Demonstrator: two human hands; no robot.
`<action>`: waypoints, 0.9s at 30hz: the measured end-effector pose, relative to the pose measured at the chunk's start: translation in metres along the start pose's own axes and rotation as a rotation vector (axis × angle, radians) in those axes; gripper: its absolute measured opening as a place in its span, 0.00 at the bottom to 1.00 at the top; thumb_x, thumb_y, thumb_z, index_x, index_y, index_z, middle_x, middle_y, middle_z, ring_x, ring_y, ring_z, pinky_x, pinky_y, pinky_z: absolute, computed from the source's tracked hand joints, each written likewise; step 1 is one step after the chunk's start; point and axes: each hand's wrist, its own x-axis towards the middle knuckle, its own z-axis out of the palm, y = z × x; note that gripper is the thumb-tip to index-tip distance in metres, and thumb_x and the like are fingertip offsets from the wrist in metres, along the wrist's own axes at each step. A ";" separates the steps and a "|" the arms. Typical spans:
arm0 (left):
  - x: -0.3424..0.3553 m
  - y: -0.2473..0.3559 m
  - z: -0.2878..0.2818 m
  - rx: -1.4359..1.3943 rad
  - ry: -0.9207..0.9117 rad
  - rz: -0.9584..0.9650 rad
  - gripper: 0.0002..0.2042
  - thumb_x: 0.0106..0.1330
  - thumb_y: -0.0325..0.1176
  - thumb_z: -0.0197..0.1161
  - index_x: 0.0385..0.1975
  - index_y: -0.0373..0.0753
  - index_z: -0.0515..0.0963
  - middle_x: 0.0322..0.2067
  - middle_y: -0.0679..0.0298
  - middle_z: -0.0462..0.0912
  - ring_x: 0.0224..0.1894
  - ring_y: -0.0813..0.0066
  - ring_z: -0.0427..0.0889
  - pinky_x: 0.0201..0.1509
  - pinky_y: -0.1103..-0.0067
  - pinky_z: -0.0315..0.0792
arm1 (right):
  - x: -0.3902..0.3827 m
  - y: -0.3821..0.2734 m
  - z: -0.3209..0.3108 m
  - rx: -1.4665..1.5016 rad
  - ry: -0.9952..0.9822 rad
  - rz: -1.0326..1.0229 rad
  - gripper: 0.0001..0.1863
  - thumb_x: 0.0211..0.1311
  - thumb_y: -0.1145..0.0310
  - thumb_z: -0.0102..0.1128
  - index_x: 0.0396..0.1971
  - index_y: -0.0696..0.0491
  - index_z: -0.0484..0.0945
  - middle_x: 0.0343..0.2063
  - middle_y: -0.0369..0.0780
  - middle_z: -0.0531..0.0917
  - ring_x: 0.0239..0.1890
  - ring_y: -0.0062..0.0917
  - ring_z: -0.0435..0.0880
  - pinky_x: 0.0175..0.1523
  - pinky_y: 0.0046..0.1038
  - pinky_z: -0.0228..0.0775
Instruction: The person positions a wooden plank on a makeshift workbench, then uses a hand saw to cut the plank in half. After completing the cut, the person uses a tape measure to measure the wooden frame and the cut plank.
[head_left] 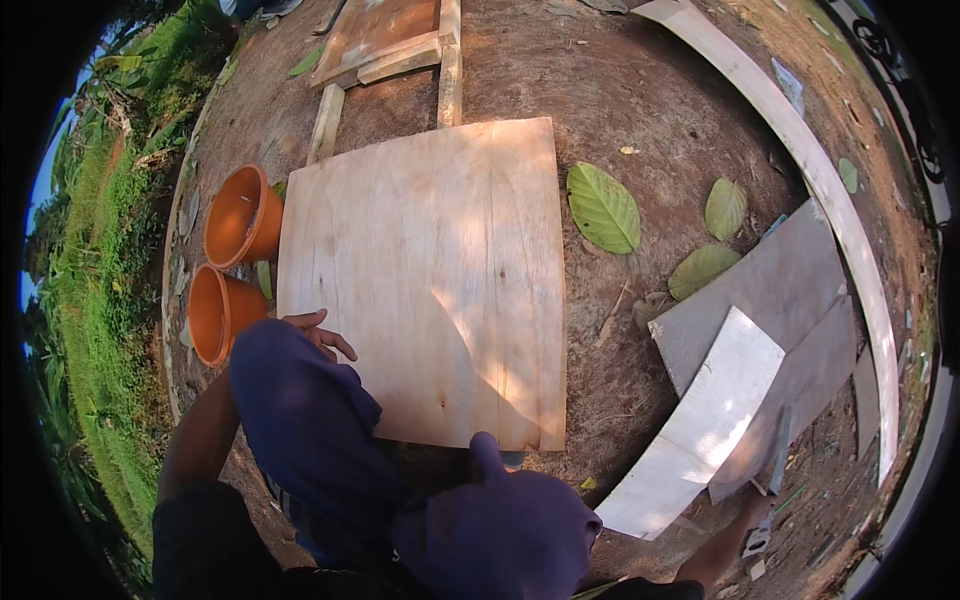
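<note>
Beside the lower-left edge of a plywood sheet (420, 250) is my left hand (322, 335), fingers apart and partly hidden by my purple-clothed knee (290, 390). At the lower right, my right hand (750, 512) reaches to a handsaw (758, 536) beside a narrow white board (700, 420); whether its fingers grip the handle is unclear. Larger grey boards (750, 280) lie beneath and behind the white one.
Two orange pots (225, 310) stand left of the plywood. A wooden frame (448, 85) lies beyond it. A long pale curved-looking strip (855, 230) runs down the right side. Large leaves (603, 207) lie on the brown ground; grass (100, 330) borders the left.
</note>
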 end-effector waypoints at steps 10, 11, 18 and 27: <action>0.018 -0.009 -0.040 0.428 0.330 0.121 0.27 0.78 0.54 0.48 0.61 0.35 0.70 0.50 0.48 0.82 0.51 0.56 0.84 0.55 0.60 0.77 | 0.012 -0.007 -0.016 -0.051 0.078 0.011 0.23 0.71 0.55 0.53 0.55 0.58 0.73 0.50 0.54 0.83 0.50 0.48 0.85 0.52 0.50 0.77; 0.018 -0.014 -0.049 0.527 0.543 0.182 0.26 0.77 0.53 0.51 0.60 0.37 0.71 0.50 0.51 0.82 0.51 0.56 0.84 0.55 0.60 0.77 | 0.011 -0.012 -0.015 -0.037 0.102 0.002 0.23 0.72 0.55 0.53 0.55 0.58 0.73 0.50 0.54 0.83 0.50 0.48 0.85 0.52 0.50 0.77; 0.019 -0.056 -0.220 0.880 1.691 0.383 0.29 0.67 0.55 0.64 0.55 0.34 0.77 0.53 0.49 0.82 0.53 0.50 0.82 0.58 0.62 0.74 | 0.006 -0.051 -0.043 0.107 0.330 -0.117 0.23 0.73 0.55 0.53 0.56 0.59 0.73 0.50 0.54 0.83 0.50 0.49 0.84 0.52 0.48 0.77; 0.020 -0.060 -0.273 0.456 1.787 0.487 0.38 0.68 0.59 0.60 0.63 0.26 0.72 0.61 0.36 0.74 0.67 0.43 0.72 0.70 0.60 0.64 | -0.003 -0.109 -0.128 0.443 0.636 -0.437 0.23 0.74 0.56 0.53 0.56 0.59 0.74 0.49 0.54 0.83 0.49 0.49 0.84 0.51 0.46 0.77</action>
